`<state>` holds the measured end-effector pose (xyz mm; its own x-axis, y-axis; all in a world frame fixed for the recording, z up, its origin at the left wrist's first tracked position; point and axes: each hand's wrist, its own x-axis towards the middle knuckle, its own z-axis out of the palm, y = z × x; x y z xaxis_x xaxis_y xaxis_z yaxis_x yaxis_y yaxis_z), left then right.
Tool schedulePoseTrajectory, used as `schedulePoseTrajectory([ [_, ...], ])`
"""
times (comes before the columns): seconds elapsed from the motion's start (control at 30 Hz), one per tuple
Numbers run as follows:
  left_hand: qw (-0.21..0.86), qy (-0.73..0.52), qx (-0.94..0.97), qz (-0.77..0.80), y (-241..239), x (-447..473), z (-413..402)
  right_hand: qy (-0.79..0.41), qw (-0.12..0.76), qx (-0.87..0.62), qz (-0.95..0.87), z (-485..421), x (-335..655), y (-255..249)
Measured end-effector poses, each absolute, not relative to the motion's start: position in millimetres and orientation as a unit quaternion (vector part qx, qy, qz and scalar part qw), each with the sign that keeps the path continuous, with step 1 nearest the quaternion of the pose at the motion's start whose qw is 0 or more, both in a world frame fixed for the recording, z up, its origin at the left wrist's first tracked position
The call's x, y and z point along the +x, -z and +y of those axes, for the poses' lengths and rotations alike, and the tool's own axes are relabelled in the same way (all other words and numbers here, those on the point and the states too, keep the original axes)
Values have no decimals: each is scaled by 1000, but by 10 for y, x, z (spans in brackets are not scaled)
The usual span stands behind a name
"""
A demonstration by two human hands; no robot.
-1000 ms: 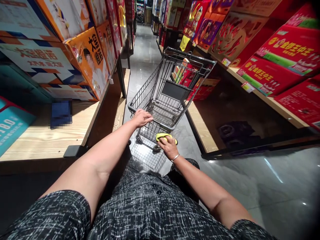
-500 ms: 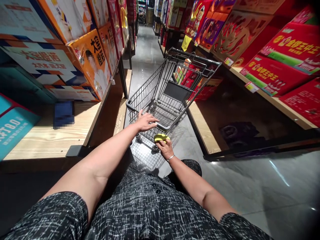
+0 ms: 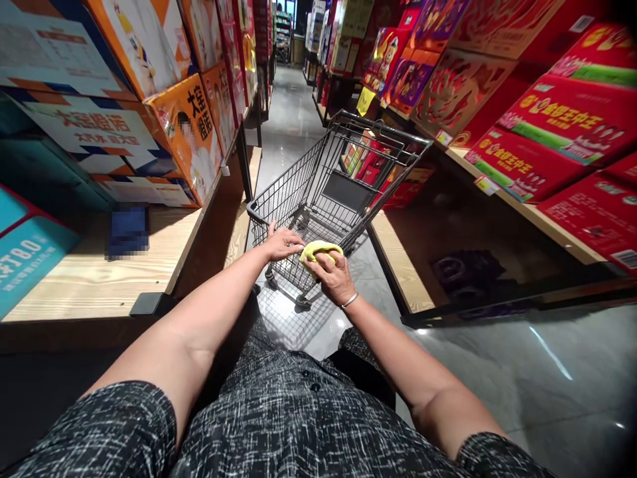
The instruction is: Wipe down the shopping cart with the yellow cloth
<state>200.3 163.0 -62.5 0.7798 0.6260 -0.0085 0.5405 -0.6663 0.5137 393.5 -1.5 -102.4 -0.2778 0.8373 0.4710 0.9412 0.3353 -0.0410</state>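
Note:
A black wire shopping cart stands in the aisle before me, its nearer end pointing at my body and its handle at the far side. My left hand lies over the rim of that nearer end, palm down with the fingers stretched out. A folded yellow cloth is in my right hand, whose fingers wrap round it from below. The cloth is against the same rim, just right of my left fingertips, and hides that stretch of it. No goods show in the cart's basket.
Orange and white cartons are stacked on the left wooden shelf, with a dark blue item near its edge. Red boxes line the right shelf. A grey tiled floor runs between.
My right hand has lifted the yellow cloth from below the rim up onto it, and more of the cloth shows. My left hand has shifted slightly left along the rim.

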Motion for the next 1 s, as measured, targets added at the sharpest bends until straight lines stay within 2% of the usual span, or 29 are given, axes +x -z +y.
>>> schedulePoseTrajectory([
  [0.13, 265, -96, 898, 338, 644, 2005, 1668, 125, 221, -560, -789, 271, 4403, 1025],
  [0.4, 267, -102, 881, 378, 634, 2020, 1694, 108, 245, -725, -635, 1091, 5356, 792],
  [0.53, 265, -124, 881, 371, 681, 2009, 1710, 101, 272, -708, -644, 1069, 5077, 829],
  [0.67, 266, -131, 883, 365, 703, 1938, 1785, 90, 259, -668, -692, 619, 4349, 991],
  [0.77, 258, -114, 885, 371, 681, 1875, 1848, 49, 291, -636, -713, 366, 3988, 1046],
  [0.87, 250, -94, 894, 361, 642, 1845, 1851, 24, 333, -611, -718, 355, 3954, 1038],
  [1.0, 259, -76, 905, 329, 602, 1850, 1746, 82, 336, -618, -707, 462, 3996, 1173],
])
